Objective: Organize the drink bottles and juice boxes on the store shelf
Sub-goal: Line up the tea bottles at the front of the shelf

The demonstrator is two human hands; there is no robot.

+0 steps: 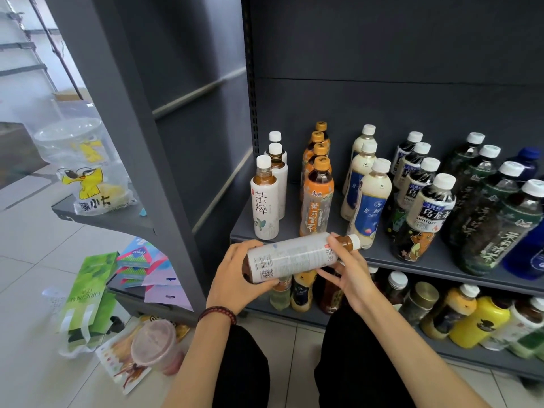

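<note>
- The left hand point(235, 278) gripped the base end of a white-labelled tea bottle point(291, 256); the right hand point(350, 266) held its neck end, fingers curled round it.
- The bottle lay sideways, cap to the right, just in front of the shelf point(381, 256) edge.
- Beyond it, matching white bottles point(265, 201) stood upright at the shelf's left end, with orange-capped bottles point(318, 195) to their right.

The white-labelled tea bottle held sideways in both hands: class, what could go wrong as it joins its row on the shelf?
1. The matching white row's front bottle stands at the shelf edge; a fourth in front may topple off.
2. Pushing that row back could knock the close orange-capped bottles.
3. The right hand only pinches the held bottle near its neck, the left hand grips its base; it might slip.
</note>
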